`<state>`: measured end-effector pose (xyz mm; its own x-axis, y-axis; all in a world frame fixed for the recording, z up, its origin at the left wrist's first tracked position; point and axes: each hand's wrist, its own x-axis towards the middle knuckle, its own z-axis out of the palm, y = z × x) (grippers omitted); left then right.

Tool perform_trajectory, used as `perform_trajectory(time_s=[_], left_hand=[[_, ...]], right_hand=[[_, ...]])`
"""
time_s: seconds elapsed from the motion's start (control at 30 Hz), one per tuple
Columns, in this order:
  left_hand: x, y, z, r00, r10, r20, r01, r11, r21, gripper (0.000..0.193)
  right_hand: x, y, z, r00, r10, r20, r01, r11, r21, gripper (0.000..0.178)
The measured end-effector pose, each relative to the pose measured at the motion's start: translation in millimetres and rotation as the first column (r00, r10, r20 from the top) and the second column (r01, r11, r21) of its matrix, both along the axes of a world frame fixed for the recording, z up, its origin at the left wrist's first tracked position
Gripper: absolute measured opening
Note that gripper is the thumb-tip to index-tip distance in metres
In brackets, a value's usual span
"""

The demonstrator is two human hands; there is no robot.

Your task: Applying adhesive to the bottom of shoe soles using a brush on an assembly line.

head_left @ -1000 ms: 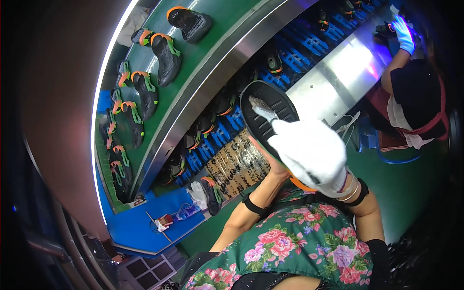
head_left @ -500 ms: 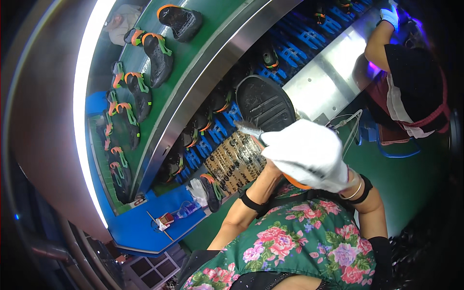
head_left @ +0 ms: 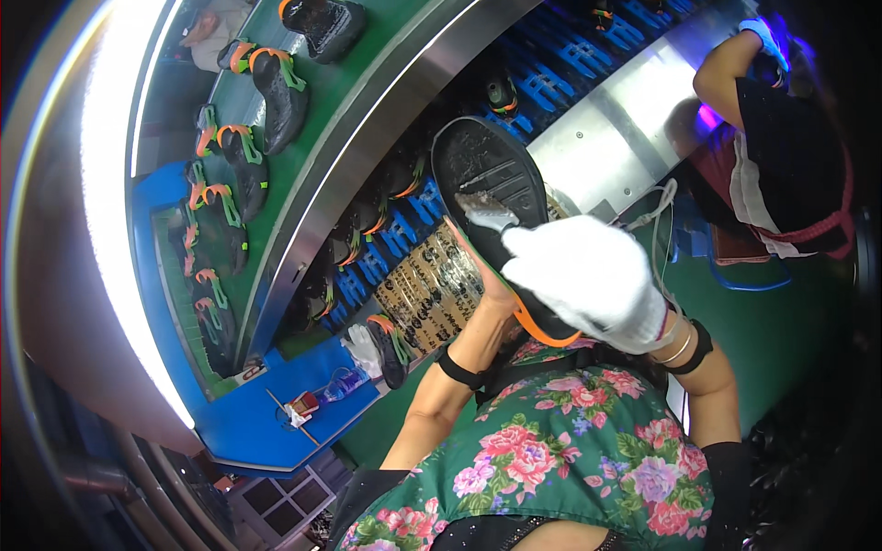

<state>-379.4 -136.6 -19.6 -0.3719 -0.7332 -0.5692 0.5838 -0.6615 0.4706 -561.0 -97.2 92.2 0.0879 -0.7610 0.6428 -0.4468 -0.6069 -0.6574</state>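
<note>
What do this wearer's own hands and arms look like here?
The right hand wears a white fabric glove, with a thin shiny bangle and a black band beyond its cuff. The left hand, partly hidden, shows no glove; another black strap circles the left forearm. Dark sleeves show higher up.

The sole [head_left: 510, 170] looks rubbery, the glove [head_left: 588, 275] matt cloth.

L hand [head_left: 496, 286], bare, holds blk shoe [head_left: 487, 151], ribbed face up. R hand [head_left: 588, 275], in wht glove, grips brush [head_left: 490, 213], bristles over that face. Green belt [head_left: 322, 121] w/ sandals [head_left: 276, 96], upper L. Blue table [head_left: 243, 430], lower L, w/ spare glove [head_left: 364, 349] nr edge. Taped box [head_left: 427, 285] just past L forearm. Co-worker [head_left: 781, 156] far R.
</note>
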Motion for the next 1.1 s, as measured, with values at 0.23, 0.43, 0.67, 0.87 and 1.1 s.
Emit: perform_trajectory(time_s=[0.23, 0.43, 0.67, 0.87, 1.1], left_hand=[[-10.6, -16.9, 16.9, 0.977, -0.061, -0.205, 0.046, 0.996, -0.077, 0.114], [-4.2, -19.9, 0.7, 0.957, -0.188, -0.222, 0.145, 0.970, -0.196, 0.118], [-15.6, -32.4, 37.7, 0.902, -0.298, -0.313, 0.188, 0.922, -0.338, 0.103], [-13.0, -43.1, 35.6, 0.944, -0.125, -0.305, 0.031, 0.955, -0.296, 0.127], [-22.4, -52.1, 44.6, 0.957, -0.124, -0.263, 0.002, 0.908, -0.419, 0.128]], right_hand=[[-9.2, -1.3, -12.7, 0.991, 0.014, 0.134, -0.021, 0.999, 0.049, 0.029], [5.7, 11.8, -16.7, 0.995, 0.098, 0.016, -0.098, 0.995, -0.005, 0.029], [-2.4, 14.6, -18.1, 0.993, 0.107, 0.049, -0.109, 0.993, 0.039, 0.033], [-10.5, 15.7, -18.0, 0.965, 0.139, 0.224, -0.173, 0.975, 0.140, 0.032], [0.0, 24.7, -19.4, 0.993, 0.111, 0.032, -0.113, 0.991, 0.075, 0.034]])
